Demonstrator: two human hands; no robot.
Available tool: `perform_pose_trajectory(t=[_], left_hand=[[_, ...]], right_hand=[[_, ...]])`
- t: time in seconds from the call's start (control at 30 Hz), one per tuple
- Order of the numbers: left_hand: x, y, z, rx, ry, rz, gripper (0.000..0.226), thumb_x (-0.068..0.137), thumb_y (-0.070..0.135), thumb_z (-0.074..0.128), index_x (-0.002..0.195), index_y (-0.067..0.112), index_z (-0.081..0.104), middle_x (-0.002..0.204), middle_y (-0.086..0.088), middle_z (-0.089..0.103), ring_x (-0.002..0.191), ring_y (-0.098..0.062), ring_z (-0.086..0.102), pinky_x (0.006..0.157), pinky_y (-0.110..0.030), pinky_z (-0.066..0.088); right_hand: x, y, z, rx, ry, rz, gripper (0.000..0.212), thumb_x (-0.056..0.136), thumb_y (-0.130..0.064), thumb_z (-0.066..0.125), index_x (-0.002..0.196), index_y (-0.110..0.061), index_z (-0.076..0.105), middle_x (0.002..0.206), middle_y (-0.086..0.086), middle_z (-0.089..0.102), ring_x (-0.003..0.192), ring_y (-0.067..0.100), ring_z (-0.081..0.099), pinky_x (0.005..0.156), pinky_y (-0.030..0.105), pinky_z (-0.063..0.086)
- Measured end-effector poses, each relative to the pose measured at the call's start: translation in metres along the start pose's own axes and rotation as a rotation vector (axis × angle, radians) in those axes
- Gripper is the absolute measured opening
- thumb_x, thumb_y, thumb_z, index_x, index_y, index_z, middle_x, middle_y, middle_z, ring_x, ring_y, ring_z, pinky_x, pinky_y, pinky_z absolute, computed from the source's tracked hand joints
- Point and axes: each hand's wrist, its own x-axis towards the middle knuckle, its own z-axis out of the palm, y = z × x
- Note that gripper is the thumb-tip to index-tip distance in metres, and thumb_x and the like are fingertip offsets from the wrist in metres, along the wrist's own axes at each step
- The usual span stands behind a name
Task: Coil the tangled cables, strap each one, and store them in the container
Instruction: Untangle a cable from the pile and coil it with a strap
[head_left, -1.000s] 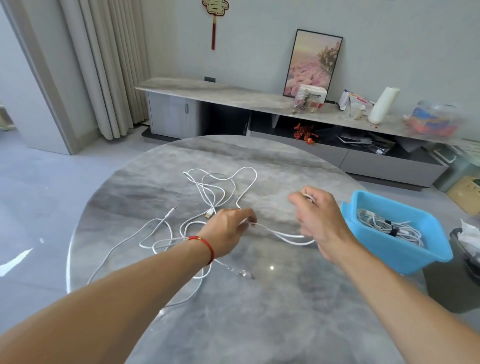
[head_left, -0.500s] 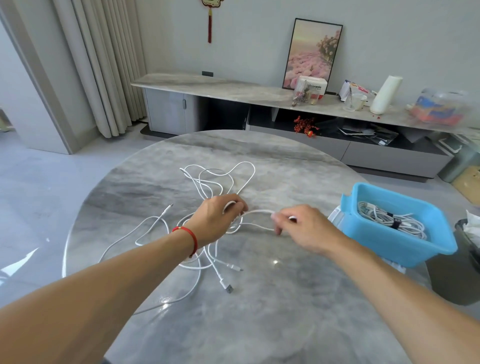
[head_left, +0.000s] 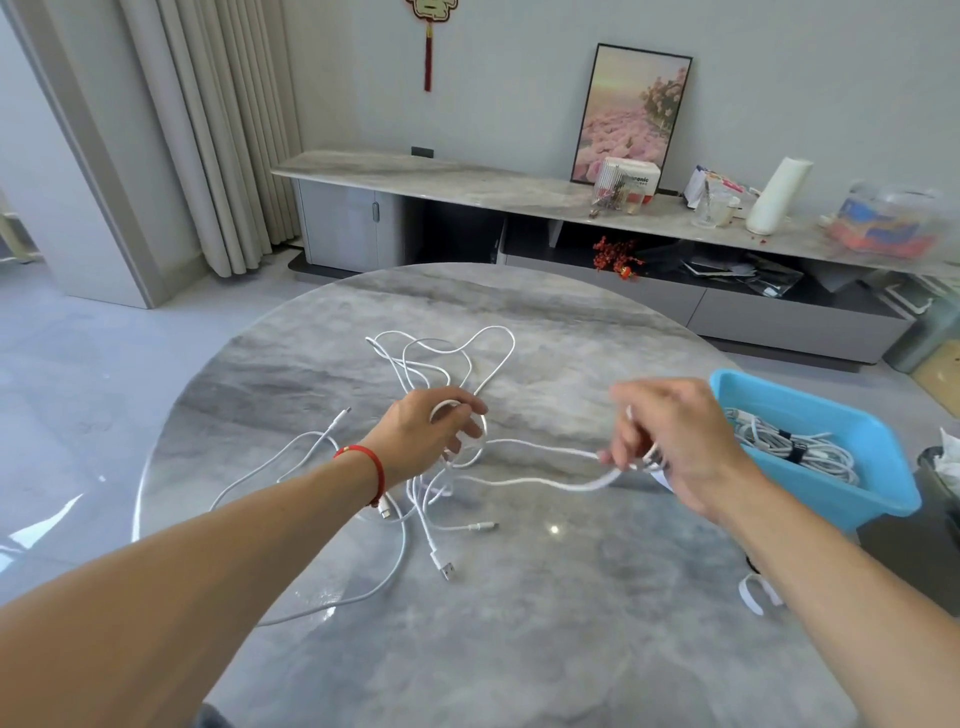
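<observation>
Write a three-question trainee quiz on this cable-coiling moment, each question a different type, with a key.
1. True or false: the blue container already holds strapped cables.
2. Multiple choice: the left hand holds
A) a small loop of white cable
B) a loose strap
C) nothing
3. Fill in: the right hand pinches a white cable that runs across to the ____ hand.

Key:
1. True; a dark strap shows on the bundle inside.
2. A; the loop sits above the tangle on the marble table.
3. left
</observation>
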Motion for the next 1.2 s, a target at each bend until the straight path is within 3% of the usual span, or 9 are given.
perform_pose_trajectory(t=[0.1,0.2,0.3,0.43,0.6,0.8,0.93,1.03,1.2], left_hand=[[-0.002,0.011,0.003,-0.154,-0.013,0.014,0.023,0.104,0.012,0.045,0.105,0.01,0.068,0.089,-0.012,0.074,0.063,-0.022,0.059,0.065,-0.037,0.054],[-0.003,0.019,0.006,-0.155,0.023,0.045,0.024,0.105,0.014,0.043,0.101,0.007,0.065,0.075,-0.012,0.068,0.057,-0.025,0.055,0.06,-0.032,0.049],[-0.002,0.023,0.006,-0.137,0.061,0.037,0.027,0.105,0.019,0.043,0.093,0.005,0.063,0.059,-0.004,0.055,0.052,-0.021,0.048,0.053,-0.025,0.04],[-0.002,0.026,0.004,-0.313,-0.012,-0.051,0.039,0.107,0.031,0.042,0.085,0.004,0.059,0.056,-0.003,0.033,0.049,-0.018,0.028,0.048,-0.026,0.022],[-0.004,0.032,0.003,-0.296,-0.071,-0.099,0.046,0.099,0.034,0.048,0.062,0.009,0.06,0.049,-0.004,0.036,0.046,-0.018,0.022,0.046,-0.022,0.019],[-0.009,0.03,-0.012,0.048,-0.029,0.03,0.039,0.08,0.035,0.055,0.051,0.01,0.063,0.049,-0.007,0.042,0.046,-0.015,0.038,0.047,-0.028,0.032],[-0.005,0.012,-0.019,0.285,0.118,0.092,0.021,0.08,0.033,0.055,0.076,0.028,0.076,0.054,0.012,0.054,0.058,-0.004,0.052,0.058,-0.02,0.039],[0.002,-0.008,-0.022,0.39,0.205,-0.021,0.023,0.096,0.031,0.048,0.102,0.026,0.07,0.081,0.003,0.068,0.084,-0.023,0.063,0.076,-0.035,0.048],[0.003,-0.035,-0.031,0.54,0.127,-0.107,0.028,0.098,0.037,0.049,0.123,0.028,0.057,0.095,-0.011,0.071,0.095,-0.034,0.063,0.085,-0.041,0.05]], right_hand=[[-0.002,0.014,0.015,-0.892,-0.1,-0.132,0.045,0.086,-0.037,0.07,0.059,-0.017,0.04,0.053,0.001,0.038,0.053,0.019,0.043,0.058,0.036,0.04],[-0.004,0.014,0.029,-1.066,-0.241,0.027,0.056,0.078,-0.079,0.058,0.096,-0.027,0.047,0.088,-0.007,0.058,0.077,0.013,0.053,0.063,0.034,0.039],[-0.004,0.016,0.039,-1.195,-0.372,0.058,0.105,0.06,-0.104,0.043,0.143,-0.04,0.031,0.135,-0.001,0.056,0.119,0.024,0.058,0.091,0.042,0.045],[-0.003,0.036,0.057,-1.428,-0.473,-0.017,0.13,0.061,-0.098,0.049,0.161,-0.036,-0.007,0.154,0.011,0.04,0.135,0.034,0.051,0.1,0.048,0.041],[0.009,0.066,0.07,-1.536,-0.504,0.041,0.096,0.086,-0.066,0.057,0.161,-0.032,0.008,0.143,0.013,0.048,0.126,0.037,0.056,0.092,0.043,0.04],[0.014,0.069,0.069,-1.447,-0.443,0.078,0.03,0.096,-0.052,0.052,0.115,-0.029,0.054,0.125,0.009,0.053,0.116,0.035,0.06,0.086,0.041,0.037],[0.02,0.054,0.055,-1.258,-0.371,0.057,0.027,0.102,-0.034,0.049,0.078,-0.024,0.053,0.106,0.01,0.054,0.104,0.03,0.058,0.085,0.036,0.045],[0.02,0.028,0.038,-0.647,-0.151,0.085,0.031,0.097,-0.011,0.056,0.066,-0.014,0.055,0.08,0.009,0.058,0.084,0.023,0.057,0.071,0.032,0.043],[0.007,-0.005,0.014,0.357,0.046,0.118,0.046,0.093,-0.002,0.046,0.049,-0.016,0.043,0.111,0.013,0.072,0.114,0.024,0.07,0.1,0.045,0.056]])
